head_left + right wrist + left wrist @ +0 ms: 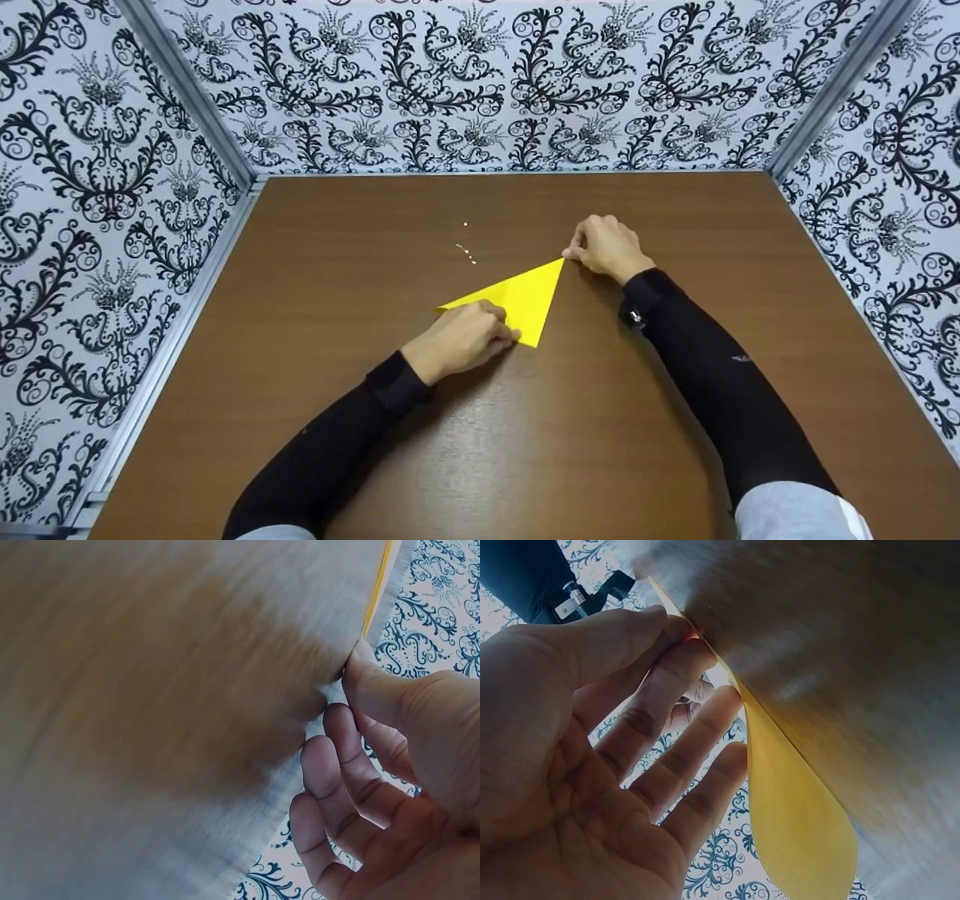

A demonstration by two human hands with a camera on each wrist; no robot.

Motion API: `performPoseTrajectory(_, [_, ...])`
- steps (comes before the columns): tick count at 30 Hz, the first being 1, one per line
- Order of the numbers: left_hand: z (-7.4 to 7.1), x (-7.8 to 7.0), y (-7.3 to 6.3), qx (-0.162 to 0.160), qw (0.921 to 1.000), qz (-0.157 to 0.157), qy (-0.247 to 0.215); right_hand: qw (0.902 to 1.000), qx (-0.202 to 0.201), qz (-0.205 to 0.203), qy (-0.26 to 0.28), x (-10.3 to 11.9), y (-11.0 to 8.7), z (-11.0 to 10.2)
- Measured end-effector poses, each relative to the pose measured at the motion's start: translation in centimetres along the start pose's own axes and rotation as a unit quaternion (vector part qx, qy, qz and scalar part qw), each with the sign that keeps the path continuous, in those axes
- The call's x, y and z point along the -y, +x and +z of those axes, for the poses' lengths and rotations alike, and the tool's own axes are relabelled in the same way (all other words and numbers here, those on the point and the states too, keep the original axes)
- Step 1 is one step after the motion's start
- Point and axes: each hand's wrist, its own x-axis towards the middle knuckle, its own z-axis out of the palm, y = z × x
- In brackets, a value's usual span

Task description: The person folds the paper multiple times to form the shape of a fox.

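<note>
A sheet of yellow paper, folded to a triangle, lies on the brown table. My left hand rests over its left part, fingertips pressing on the sheet and covering its near edge. In the left wrist view the fingers of the left hand are fairly straight against the yellow paper, which bulges in a soft curve at one end. At the far right corner my right hand pinches the tip between thumb and forefinger. The right wrist view shows the right hand with its other fingers loosely bent beside the table.
The brown table carries a few small white specks beyond the paper. Patterned black-and-white panels stand at the back and both sides, joined by metal rails.
</note>
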Motion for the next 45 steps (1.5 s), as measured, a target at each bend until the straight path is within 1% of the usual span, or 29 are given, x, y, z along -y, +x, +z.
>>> performPoseTrajectory(5, [-0.1,0.0,0.0,-0.006,1.0,0.003,-0.002,1.0,0.0,-0.002,0.0,-0.1,0.0,0.0])
performPoseTrajectory(9, [-0.1,-0.1,0.0,-0.003,1.0,0.002,0.0,1.0,-0.002,-0.005,0.0,0.0,-0.1,-0.1])
performPoseTrajectory(12, [0.0,-0.1,-0.1,-0.002,1.0,0.002,0.001,0.9998,-0.001,-0.019,-0.002,0.0,-0.3,-0.1])
performPoseTrajectory(15, [-0.1,-0.1,-0.1,-0.007,0.9999,0.008,0.002,0.9992,-0.002,-0.04,-0.005,0.1,-0.5,-0.4])
performPoseTrajectory(19, [-0.1,-0.1,-0.1,-0.01,0.9998,0.015,0.003,0.9979,-0.016,-0.063,-0.003,0.5,-1.2,-0.9])
performPoseTrajectory(21, [-0.1,-0.1,-0.2,-0.005,0.9999,0.011,0.002,0.9965,-0.025,-0.079,0.006,1.1,-1.7,-1.2])
performPoseTrajectory(24, [-0.1,0.0,-0.1,-0.002,1.0,0.008,0.001,0.9922,-0.035,-0.117,0.023,2.2,-2.7,-1.5])
performPoseTrajectory(27, [0.0,0.0,-0.1,0.0,1.0,0.007,0.006,0.9849,-0.04,-0.162,0.046,3.5,-3.8,-1.5])
performPoseTrajectory(30, [0.0,0.0,0.0,0.004,0.9998,0.009,0.015,0.9754,-0.039,-0.207,0.065,4.7,-5.0,-1.0])
performPoseTrajectory(33, [0.1,0.1,0.0,0.008,0.9998,0.009,0.018,0.9672,-0.031,-0.241,0.074,5.7,-6.3,-0.2])
performPoseTrajectory(39, [0.1,0.2,-0.1,0.011,0.9999,0.007,0.003,0.9594,0.007,-0.271,0.078,7.0,-8.4,1.5])
performPoseTrajectory(45, [0.2,0.3,-0.1,-0.006,0.9999,0.014,0.004,0.9536,0.027,-0.292,0.069,7.6,-9.8,2.4])
